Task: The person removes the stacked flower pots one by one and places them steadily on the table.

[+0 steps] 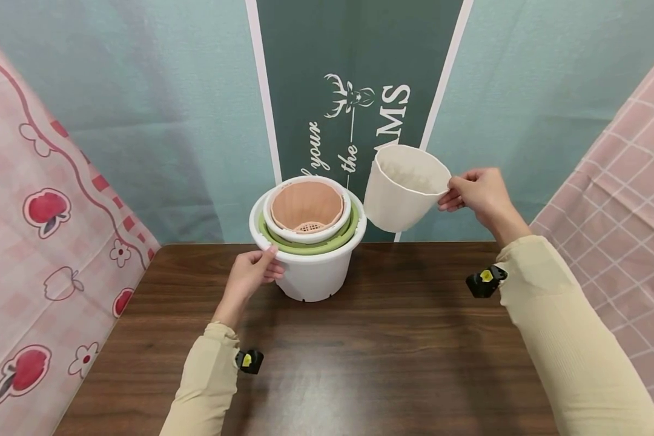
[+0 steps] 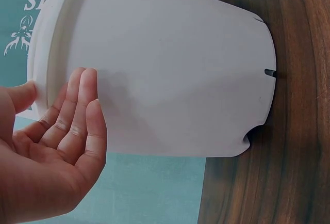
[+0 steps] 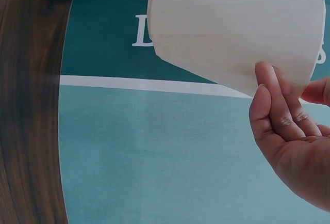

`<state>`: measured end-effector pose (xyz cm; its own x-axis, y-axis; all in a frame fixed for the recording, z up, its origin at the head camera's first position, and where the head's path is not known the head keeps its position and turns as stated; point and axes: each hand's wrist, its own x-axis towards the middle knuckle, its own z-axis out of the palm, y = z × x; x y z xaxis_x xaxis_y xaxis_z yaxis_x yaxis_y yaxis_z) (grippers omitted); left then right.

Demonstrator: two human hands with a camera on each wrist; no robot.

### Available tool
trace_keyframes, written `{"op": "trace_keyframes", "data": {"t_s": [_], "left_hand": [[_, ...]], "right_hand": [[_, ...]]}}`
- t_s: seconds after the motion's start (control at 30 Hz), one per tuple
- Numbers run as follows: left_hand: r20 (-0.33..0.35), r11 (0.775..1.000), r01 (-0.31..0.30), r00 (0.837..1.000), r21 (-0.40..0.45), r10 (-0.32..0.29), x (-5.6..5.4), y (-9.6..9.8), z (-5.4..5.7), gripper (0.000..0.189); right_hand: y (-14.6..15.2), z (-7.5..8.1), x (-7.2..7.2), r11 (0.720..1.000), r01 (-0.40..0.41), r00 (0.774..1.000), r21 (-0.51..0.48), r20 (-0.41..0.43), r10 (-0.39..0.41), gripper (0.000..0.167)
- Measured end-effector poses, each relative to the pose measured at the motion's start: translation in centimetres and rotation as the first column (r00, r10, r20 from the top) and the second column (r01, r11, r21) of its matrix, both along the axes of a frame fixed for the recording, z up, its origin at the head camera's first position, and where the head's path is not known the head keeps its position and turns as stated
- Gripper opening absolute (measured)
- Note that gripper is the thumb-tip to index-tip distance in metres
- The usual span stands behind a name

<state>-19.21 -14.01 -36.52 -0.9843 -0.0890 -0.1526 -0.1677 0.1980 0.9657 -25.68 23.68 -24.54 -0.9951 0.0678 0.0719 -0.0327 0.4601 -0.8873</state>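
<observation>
Two beige sleeves [image 1: 569, 339] lie nearest the head camera. One left hand [image 1: 249, 275] grips the rim of one large white pot [image 1: 316, 281] on the table [image 1: 403, 363]; three pots nest inside: one green pot [image 1: 310, 249], one smaller white pot [image 1: 347, 212], one peach pot [image 1: 305, 203]. One right hand [image 1: 482, 191] pinches one cream pot [image 1: 395, 200], raised beside them. Left wrist view: thumb at the rim. Right wrist view: fingertips pinching one corner.

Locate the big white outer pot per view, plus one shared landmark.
Head: big white pot near centre, left hand at its rim.
Left wrist: white pot upper middle, sideways, base to the right.
Right wrist: can't tell; at most a sliver, top left.
Landmark: wood tabletop; bottom, right, left respectively.
</observation>
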Motion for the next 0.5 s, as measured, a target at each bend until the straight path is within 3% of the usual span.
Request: {"op": "trace_keyframes", "data": {"t_s": [0.2, 0.5], "left_hand": [[0.000, 1.000, -0.002, 1.000, 0.002, 0.002, 0.0, 0.0, 0.0, 0.047], [-0.015, 1.000, 0.000, 1.000, 0.010, 0.000, 0.0, 0.1, -0.2, 0.047]], "right_hand": [[0.4, -0.9, -0.2, 1.000, -0.009, 1.000, -0.025, 0.002, 0.009, 0.022], [0.7, -4.1, 0.0, 1.000, -0.024, 0.999, -0.017, 0.038, 0.025, 0.028]]}}
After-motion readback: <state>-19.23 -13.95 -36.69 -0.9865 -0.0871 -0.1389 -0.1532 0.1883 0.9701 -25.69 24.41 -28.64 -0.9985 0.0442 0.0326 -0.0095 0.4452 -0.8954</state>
